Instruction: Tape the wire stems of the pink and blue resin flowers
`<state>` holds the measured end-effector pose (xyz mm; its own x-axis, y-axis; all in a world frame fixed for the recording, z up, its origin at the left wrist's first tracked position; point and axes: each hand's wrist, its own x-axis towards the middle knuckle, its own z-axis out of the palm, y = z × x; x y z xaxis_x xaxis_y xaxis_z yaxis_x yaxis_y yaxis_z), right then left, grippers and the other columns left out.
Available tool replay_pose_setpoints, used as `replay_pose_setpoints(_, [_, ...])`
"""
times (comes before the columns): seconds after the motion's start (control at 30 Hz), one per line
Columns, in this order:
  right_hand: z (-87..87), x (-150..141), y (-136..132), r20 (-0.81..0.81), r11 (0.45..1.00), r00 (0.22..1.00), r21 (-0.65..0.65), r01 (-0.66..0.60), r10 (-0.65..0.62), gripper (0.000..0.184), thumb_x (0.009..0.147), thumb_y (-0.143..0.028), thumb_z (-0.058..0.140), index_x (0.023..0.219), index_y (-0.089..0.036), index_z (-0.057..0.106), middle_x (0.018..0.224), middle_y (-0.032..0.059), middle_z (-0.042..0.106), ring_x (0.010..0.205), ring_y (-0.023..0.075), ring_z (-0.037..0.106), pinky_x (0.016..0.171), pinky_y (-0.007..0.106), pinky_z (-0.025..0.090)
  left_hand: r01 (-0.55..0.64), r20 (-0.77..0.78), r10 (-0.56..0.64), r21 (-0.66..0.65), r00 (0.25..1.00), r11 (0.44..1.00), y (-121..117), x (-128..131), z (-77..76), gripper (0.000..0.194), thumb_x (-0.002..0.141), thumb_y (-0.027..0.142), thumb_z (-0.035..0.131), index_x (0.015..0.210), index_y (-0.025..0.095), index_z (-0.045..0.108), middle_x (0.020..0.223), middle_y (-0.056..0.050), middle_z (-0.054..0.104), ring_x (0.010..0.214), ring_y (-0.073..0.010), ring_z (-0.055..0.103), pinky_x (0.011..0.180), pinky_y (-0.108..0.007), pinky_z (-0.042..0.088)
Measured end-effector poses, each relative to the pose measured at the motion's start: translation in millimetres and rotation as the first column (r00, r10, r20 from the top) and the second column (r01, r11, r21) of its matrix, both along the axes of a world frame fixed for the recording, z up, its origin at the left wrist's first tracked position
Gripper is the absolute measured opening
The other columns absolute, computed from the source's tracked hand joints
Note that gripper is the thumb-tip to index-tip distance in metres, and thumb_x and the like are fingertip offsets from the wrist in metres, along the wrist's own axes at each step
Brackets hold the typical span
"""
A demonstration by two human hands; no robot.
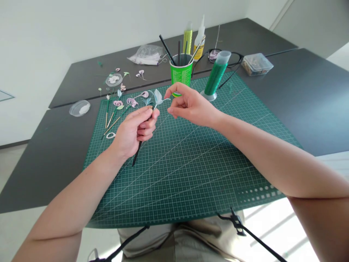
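While our left hand (pixel 139 127) is pinching a pale-blue flower (pixel 157 97) and dark stick (pixel 136 154) together above the green mat (pixel 191 163), our right hand (pixel 188 103) is holding thumb and forefinger apart beside the flower, contact unclear; steadying the base and touching lightly is probably serving us best.

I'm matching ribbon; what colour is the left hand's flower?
The flower is pale blue, clearest in the head view.

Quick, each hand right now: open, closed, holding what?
Left hand: closed, holding a blue flower and dark stick.
Right hand: open, beside the flower.
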<state>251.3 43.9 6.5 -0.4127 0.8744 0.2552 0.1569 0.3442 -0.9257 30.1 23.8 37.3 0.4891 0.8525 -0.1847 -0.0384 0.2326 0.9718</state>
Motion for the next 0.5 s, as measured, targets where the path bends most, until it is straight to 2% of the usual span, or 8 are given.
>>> replay_pose_setpoints(0.1, [-2.8,1,4,0.036,0.999,0.999,0.035,-0.035,0.034,0.013,0.093,-0.010,0.063,0.104,-0.016,0.065,0.062,-0.0066,0.059,0.058,0.0103,0.050,0.059,0.027,0.038,-0.012,-0.031,0.013,0.046,0.999,0.999,0,-1,-0.2,0.021,0.102,0.027,0.054,0.082,0.021,0.053,0.065,0.009,0.020,0.049,-0.0078,0.010,0.039,-0.016,0.014])
replay_pose_setpoints(0.2, [-4.1,2,6,0.056,0.994,0.997,0.091,-0.063,0.058,0.012,0.092,-0.005,0.063,0.093,-0.013,0.072,0.059,-0.0066,0.053,0.055,0.0076,0.047,0.055,0.024,0.035,-0.078,-0.092,0.092,0.149,0.991,0.986,4,-3,-2.4,0.020,0.102,0.028,0.054,0.084,0.020,0.053,0.066,0.009,0.020,0.050,-0.0080,0.012,0.041,-0.017,0.012])
replay_pose_setpoints(0.3, [-0.7,3,3,0.049,0.985,0.995,0.147,-0.095,0.089,0.007,0.094,-0.012,0.071,0.088,-0.013,0.073,0.056,-0.0084,0.048,0.051,0.0050,0.038,0.051,0.023,0.029,-0.089,-0.238,0.146,0.234,0.960,0.968,12,-6,-6.6,0.020,0.102,0.026,0.050,0.084,0.020,0.055,0.065,0.008,0.026,0.049,-0.0082,0.017,0.042,-0.019,0.013])
replay_pose_setpoints(0.33, [1.4,4,1,0.048,0.979,0.993,0.170,-0.112,0.105,0.008,0.094,-0.015,0.073,0.087,-0.013,0.073,0.055,-0.0087,0.047,0.051,0.0046,0.036,0.050,0.023,0.028,-0.052,-0.311,0.131,0.250,0.941,0.967,15,-7,-8.2,0.020,0.101,0.025,0.050,0.083,0.019,0.056,0.064,0.007,0.029,0.049,-0.0084,0.020,0.042,-0.020,0.014])
replay_pose_setpoints(0.4, [5.8,4,-2,0.042,0.967,0.992,0.221,-0.125,0.119,0.011,0.095,-0.019,0.075,0.085,-0.014,0.072,0.057,-0.0082,0.047,0.051,0.0049,0.036,0.051,0.024,0.028,0.102,-0.457,0.035,0.273,0.889,0.957,18,-8,-10.9,0.023,0.100,0.025,0.050,0.079,0.019,0.057,0.063,0.005,0.035,0.049,-0.0095,0.026,0.042,-0.022,0.018])
replay_pose_setpoints(0.5, [9.7,5,-5,0.032,0.955,0.998,0.291,-0.055,0.048,0.012,0.096,-0.019,0.074,0.085,-0.015,0.071,0.059,-0.0069,0.047,0.056,0.0065,0.038,0.055,0.025,0.030,0.376,-0.598,-0.168,0.242,0.784,0.894,15,-8,-11.8,0.028,0.101,0.031,0.050,0.077,0.019,0.059,0.064,0.003,0.042,0.052,-0.0115,0.035,0.045,-0.024,0.026])
